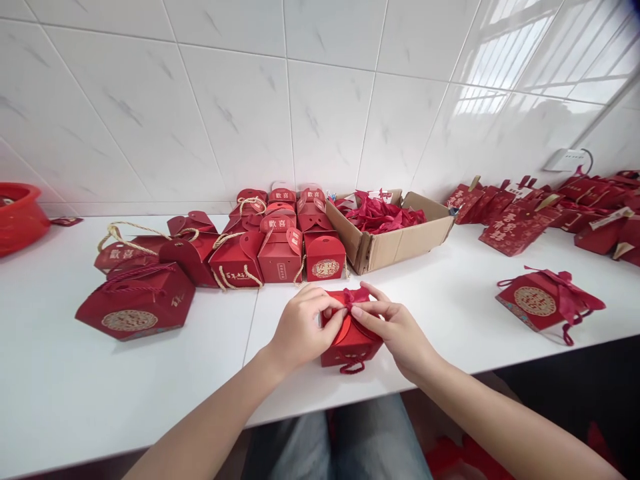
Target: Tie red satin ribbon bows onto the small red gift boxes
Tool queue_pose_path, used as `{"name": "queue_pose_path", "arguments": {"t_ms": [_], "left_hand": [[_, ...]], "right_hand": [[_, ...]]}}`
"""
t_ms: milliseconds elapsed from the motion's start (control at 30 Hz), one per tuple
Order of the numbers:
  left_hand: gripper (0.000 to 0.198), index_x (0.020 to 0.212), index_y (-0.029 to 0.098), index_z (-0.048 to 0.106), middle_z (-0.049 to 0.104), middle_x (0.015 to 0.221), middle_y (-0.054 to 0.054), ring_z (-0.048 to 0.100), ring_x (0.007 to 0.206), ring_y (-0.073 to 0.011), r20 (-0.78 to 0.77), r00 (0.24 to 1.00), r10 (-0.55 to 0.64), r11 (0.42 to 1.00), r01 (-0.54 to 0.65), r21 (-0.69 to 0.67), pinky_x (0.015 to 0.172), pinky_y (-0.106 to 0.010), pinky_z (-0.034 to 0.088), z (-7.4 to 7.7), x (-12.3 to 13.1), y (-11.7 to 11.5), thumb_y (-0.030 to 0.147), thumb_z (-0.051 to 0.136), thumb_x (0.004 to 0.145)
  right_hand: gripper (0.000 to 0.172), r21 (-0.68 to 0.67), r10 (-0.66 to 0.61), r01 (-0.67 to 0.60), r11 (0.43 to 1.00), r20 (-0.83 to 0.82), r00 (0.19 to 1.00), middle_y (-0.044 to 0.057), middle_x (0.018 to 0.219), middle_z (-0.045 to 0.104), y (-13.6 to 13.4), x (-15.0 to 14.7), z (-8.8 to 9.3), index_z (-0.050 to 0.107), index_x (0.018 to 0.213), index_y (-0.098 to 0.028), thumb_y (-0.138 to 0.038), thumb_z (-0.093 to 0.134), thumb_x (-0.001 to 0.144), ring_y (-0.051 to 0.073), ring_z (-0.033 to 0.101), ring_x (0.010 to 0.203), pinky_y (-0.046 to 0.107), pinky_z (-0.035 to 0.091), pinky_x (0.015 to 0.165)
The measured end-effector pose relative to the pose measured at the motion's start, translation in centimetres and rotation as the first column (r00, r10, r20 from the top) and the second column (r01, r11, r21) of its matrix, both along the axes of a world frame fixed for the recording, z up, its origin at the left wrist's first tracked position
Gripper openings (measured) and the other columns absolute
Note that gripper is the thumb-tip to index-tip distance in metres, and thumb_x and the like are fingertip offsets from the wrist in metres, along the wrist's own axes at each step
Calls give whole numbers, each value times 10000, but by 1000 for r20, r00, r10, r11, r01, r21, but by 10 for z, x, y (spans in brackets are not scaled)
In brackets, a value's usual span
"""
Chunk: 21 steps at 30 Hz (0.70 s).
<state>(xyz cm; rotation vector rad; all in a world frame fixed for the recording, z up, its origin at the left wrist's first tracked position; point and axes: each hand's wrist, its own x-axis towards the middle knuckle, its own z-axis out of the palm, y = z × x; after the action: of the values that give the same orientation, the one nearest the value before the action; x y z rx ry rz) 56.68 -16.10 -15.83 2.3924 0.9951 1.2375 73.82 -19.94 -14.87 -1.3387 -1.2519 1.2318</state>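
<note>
A red gift box [356,347] stands upright near the table's front edge, with a dark red cord handle [353,367] hanging down its near side. On its top is a crimson ribbon [353,295]. My left hand [306,325] comes in from the left, thumb and forefinger pinched on the ribbon at the box's centre. From the right, my right hand [400,331] pinches the same ribbon, its fingertips almost touching the left ones. The fingers partly cover the knot.
Behind stand several red gift boxes [281,250] with twine handles and a cardboard carton [400,245] of crimson ribbons. A ribboned box [535,301] lies right, a larger box [145,303] left. More red boxes [520,223] line the far right; a red basin [23,217] is far left.
</note>
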Motion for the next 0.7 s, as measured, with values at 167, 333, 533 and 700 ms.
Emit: {"name": "queue_pose_path", "arguments": {"t_ms": [167, 333, 533, 700], "left_hand": [[114, 690, 174, 558, 534, 651, -14, 508, 671, -146, -8, 1000, -17, 999, 17, -38, 641, -277, 435, 3, 1, -2, 144, 535, 798], [97, 700, 181, 488, 532, 677, -2, 496, 672, -135, -43, 997, -61, 989, 54, -137, 644, -260, 432, 8, -1, 1, 121, 511, 773], [83, 707, 187, 480, 532, 670, 9, 482, 655, -134, -127, 982, -141, 975, 115, -188, 639, -259, 417, 17, -2, 5, 125, 493, 761], [87, 731, 190, 528, 566, 702, 6, 490, 677, -133, -201, 943, -265, 952, 223, -211, 662, -258, 417, 25, -5, 15, 132, 484, 781]], "right_hand": [[236, 239, -46, -52, 970, 385, 922, 46, 1419, 461, -1, 5, -2, 717, 865, -261, -447, 572, 843, 294, 274, 1396, 534, 136, 1115], [129, 433, -96, -348, 832, 729, 677, 19, 1014, 688, 4, 19, 3, 546, 1004, -257, -252, 465, 904, 234, 548, 1177, 549, 38, 1085], [185, 372, 40, -554, 745, 804, 593, 6, 728, 661, 12, 36, 28, 520, 1064, -230, -252, 507, 881, 164, 600, 673, 394, 411, 850], [184, 347, 234, -553, 757, 647, 726, 51, 928, 675, 44, 51, 39, 616, 997, -214, -318, 536, 868, 158, 598, 742, 299, 476, 696]]}}
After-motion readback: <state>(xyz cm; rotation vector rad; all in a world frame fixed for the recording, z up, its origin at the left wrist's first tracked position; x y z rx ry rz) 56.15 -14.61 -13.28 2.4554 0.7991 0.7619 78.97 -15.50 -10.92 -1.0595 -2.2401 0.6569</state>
